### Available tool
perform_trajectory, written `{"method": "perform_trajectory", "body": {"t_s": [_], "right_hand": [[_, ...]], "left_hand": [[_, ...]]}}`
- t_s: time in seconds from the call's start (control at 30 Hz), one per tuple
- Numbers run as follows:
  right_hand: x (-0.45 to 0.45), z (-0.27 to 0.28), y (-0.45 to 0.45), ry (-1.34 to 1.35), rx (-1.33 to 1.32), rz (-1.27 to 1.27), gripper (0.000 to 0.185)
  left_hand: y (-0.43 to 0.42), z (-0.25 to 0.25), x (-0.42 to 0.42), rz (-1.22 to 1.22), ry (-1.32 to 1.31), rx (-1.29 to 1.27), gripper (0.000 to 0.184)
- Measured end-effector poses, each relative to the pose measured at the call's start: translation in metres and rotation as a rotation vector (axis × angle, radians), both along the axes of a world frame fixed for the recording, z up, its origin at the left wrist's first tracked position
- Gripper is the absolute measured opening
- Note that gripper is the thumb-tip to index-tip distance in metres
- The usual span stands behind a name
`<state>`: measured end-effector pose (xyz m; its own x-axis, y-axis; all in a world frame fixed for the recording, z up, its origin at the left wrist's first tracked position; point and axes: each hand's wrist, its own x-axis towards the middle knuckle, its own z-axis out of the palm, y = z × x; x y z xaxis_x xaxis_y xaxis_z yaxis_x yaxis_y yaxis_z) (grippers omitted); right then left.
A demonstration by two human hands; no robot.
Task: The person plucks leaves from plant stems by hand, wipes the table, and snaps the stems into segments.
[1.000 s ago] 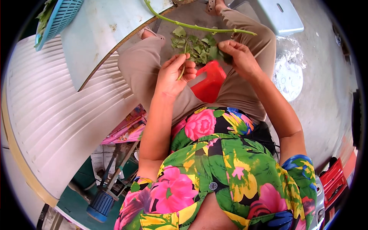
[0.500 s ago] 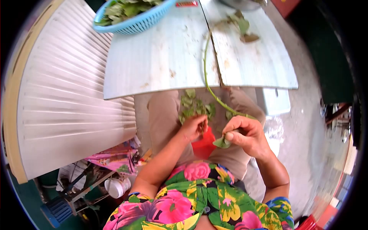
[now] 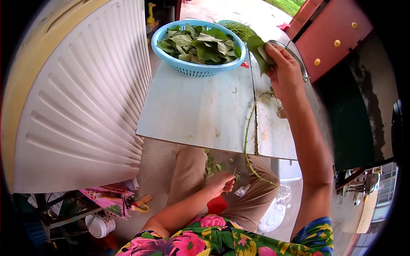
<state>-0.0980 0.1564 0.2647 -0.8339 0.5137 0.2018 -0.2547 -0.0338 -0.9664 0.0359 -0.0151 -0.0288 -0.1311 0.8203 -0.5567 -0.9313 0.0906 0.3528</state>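
My right hand (image 3: pixel 284 68) is raised over the far right of the table, its fingers pinching a few broad green leaves (image 3: pixel 259 53). To its left stands a blue plastic basket (image 3: pixel 200 69) heaped with green leaves (image 3: pixel 205 45). Low in front of my lap, my left hand (image 3: pixel 221 183) is closed, with a thin green stem (image 3: pixel 234 171) poking out of it. A long bare vine stem (image 3: pixel 247 141) curves from the tabletop over the near edge to my right knee. Leafy cuttings (image 3: pixel 211 165) show between my knees, beyond the left hand.
The pale table (image 3: pixel 188 115) has a dark seam. Behind the basket sits a green basket of thin stems (image 3: pixel 239 30); a metal bowl (image 3: pixel 301 64) is partly hidden by my right hand. A ribbed white panel (image 3: pixel 85 106) stands left, a white bucket (image 3: pixel 100 225) below it.
My right hand has risen from my lap to beyond the table's middle, carrying leaves. The vine stem's near end now rests on my knee. The view has tilted up, showing the whole basket.
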Motion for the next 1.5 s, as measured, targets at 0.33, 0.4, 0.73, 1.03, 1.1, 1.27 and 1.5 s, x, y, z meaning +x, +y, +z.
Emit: {"method": "perform_trajectory", "body": {"t_s": [0.33, 0.4, 0.73, 1.03, 1.1, 1.27, 1.5], "right_hand": [[-0.112, -0.011, -0.004, -0.181, 0.326, -0.118, 0.029], [-0.087, -0.014, -0.003, -0.159, 0.350, -0.061, 0.034], [0.184, -0.093, -0.060, -0.709, 0.057, 0.856, 0.031], [0.279, -0.318, -0.051, -0.695, -0.483, -0.140, 0.022], [0.279, -0.337, -0.051, -0.673, -0.570, -0.138, 0.025], [0.275, -0.326, -0.060, -0.686, -0.613, 0.039, 0.034], [0.277, -0.338, -0.060, -0.599, -0.528, 0.232, 0.025]], "left_hand": [[-0.007, 0.001, -0.011, 0.099, -0.032, 0.019, 0.010], [-0.007, 0.001, -0.012, 0.110, -0.013, 0.013, 0.010], [-0.001, -0.001, 0.002, 0.086, 0.194, 0.053, 0.013], [-0.002, -0.015, 0.015, -0.071, 0.251, -0.101, 0.010], [0.000, -0.023, 0.017, -0.048, 0.307, -0.189, 0.009], [0.008, -0.024, 0.021, 0.191, 0.661, -0.335, 0.010], [0.014, -0.025, 0.022, 0.316, 0.950, -0.337, 0.010]]}}
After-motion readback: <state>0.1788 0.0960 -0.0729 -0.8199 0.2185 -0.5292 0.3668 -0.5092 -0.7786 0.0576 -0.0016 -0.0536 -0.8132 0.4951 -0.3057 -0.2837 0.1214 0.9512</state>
